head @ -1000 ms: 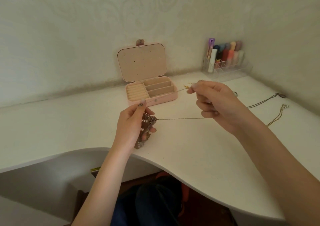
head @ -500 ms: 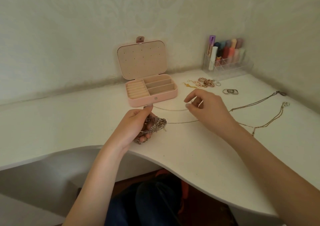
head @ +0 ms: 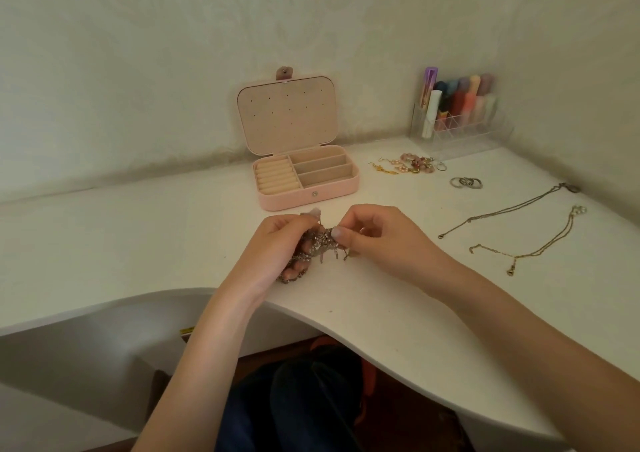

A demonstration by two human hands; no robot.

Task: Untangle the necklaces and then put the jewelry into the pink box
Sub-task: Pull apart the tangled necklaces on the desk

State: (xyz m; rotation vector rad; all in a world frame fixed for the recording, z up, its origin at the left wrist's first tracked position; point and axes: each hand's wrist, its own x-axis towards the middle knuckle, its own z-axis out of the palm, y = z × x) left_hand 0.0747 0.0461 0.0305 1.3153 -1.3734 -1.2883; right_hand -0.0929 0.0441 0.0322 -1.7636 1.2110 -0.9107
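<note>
White desk point(head: 145, 230): both hands, L point(head: 277, 243) & R point(head: 377, 240), pinch chain tangle point(head: 317, 243), long axis running L-R.

Dim, soft greenish light, maybe from the right; wide-angle bend at edges, slight blur, shadow under desk point(head: 398, 316).

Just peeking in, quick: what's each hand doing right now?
Left hand: fingers curled round the tangled clump of metal chains.
Right hand: fingers pinching that clump's edge.
</note>
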